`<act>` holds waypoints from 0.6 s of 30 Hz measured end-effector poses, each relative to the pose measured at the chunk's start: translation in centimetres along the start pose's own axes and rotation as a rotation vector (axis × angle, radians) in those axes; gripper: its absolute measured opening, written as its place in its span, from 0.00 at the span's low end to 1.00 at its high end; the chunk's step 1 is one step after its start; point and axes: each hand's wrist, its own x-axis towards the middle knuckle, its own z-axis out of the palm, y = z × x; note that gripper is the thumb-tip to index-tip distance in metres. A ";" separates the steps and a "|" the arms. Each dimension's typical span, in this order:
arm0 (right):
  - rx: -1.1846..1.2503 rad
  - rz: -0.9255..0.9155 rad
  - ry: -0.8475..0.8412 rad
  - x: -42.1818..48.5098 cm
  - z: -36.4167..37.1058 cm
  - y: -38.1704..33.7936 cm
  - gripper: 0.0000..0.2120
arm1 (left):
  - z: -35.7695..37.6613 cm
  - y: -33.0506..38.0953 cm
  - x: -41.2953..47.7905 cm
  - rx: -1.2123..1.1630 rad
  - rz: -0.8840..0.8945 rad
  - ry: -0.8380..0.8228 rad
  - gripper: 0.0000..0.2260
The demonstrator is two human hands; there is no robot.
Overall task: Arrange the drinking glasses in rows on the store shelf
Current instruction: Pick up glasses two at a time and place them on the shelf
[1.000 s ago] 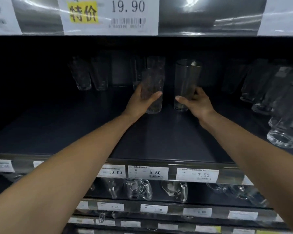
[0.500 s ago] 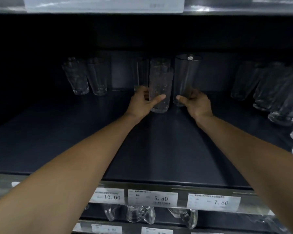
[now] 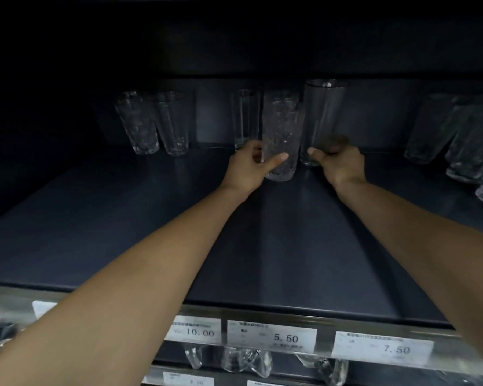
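On the dark shelf [image 3: 262, 232] my left hand [image 3: 250, 168] grips a textured tall glass [image 3: 282, 135] near its base, thumb across the front. Right beside it my right hand [image 3: 340, 162] grips the base of a smooth taller glass [image 3: 322, 112]. Both glasses stand upright, close to the shelf's back wall. Another textured glass stands right behind the one in my left hand, and a slim glass [image 3: 244, 118] stands just to its left.
Two textured glasses [image 3: 154, 123] stand at the back left. Several glasses [image 3: 457, 135] crowd the right side of the shelf. Price labels [image 3: 272, 337] line the front rail, with glass mugs [image 3: 234, 360] on the shelf below.
Both hands have pushed their glasses further back toward the rear wall. The view has dropped, so the upper shelf's price tags are out of sight.
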 end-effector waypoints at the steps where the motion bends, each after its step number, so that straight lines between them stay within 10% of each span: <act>1: 0.014 0.006 0.007 0.2 0.1 0.1 0.30 | 0.0 -0.1 0.0 -0.005 0.003 0.010 0.17; 18: -0.018 0.008 0.032 1.6 0.5 0.5 0.25 | 0.0 0.0 0.0 0.058 0.018 0.032 0.21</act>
